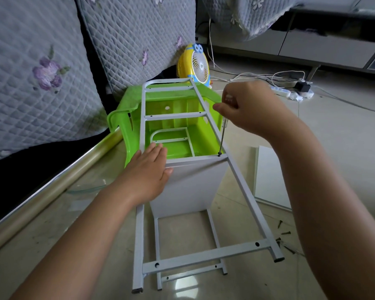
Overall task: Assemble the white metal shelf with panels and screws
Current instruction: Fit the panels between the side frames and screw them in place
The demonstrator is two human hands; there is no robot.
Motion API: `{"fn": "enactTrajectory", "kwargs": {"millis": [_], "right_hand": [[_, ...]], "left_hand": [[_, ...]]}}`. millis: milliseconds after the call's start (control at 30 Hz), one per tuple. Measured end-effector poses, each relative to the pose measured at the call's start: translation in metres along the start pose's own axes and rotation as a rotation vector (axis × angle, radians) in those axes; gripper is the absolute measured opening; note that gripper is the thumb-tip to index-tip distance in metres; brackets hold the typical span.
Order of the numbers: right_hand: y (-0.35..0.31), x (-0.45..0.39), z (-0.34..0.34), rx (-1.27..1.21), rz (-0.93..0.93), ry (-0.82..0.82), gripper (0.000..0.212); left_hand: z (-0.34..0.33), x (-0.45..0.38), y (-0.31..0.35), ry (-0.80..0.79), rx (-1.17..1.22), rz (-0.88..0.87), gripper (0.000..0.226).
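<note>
Gripping the screwdriver (pixel 223 126) upright, the right hand (pixel 245 109) sets its tip straight down on the screw (pixel 219 154) at the white panel (pixel 191 185)'s right corner, while the flat left hand (pixel 148 169) steadies that panel's left edge.

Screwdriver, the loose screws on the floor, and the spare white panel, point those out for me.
screwdriver (pixel 222 138), head view, on its metal shaft below the right hand.
loose screws (pixel 285 233), head view, on one dark screw on the tile.
spare white panel (pixel 271 178), head view, on its flat face.

Green plastic stool (pixel 126 109), yellow fan (pixel 198 64), power strips (pixel 290 93) beyond.
</note>
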State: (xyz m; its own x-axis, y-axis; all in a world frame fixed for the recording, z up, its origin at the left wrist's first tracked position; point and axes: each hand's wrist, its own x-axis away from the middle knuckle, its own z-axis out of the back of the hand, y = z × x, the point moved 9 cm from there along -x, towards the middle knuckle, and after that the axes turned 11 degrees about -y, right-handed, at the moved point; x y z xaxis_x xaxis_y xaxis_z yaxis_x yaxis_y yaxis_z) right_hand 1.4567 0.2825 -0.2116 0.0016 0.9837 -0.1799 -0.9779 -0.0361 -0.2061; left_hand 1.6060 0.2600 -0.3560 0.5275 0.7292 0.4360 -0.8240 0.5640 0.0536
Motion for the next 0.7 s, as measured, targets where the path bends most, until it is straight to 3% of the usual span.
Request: {"fn": "enactTrajectory", "kwargs": {"millis": [300, 433, 700], "right_hand": [[0.006, 0.017, -0.004, 0.051, -0.166, 0.132, 0.025], [0.003, 0.021, -0.002, -0.012, -0.06, 0.065, 0.038], [-0.012, 0.025, 0.003, 0.053, 0.086, -0.021, 0.025]], "left_hand": [[-0.005, 0.004, 0.0, 0.005, -0.022, -0.002, 0.058], [-0.001, 0.003, 0.001, 0.019, -0.024, 0.002, 0.058], [0.0, 0.006, 0.002, 0.023, 0.008, 0.0, 0.058]]}}
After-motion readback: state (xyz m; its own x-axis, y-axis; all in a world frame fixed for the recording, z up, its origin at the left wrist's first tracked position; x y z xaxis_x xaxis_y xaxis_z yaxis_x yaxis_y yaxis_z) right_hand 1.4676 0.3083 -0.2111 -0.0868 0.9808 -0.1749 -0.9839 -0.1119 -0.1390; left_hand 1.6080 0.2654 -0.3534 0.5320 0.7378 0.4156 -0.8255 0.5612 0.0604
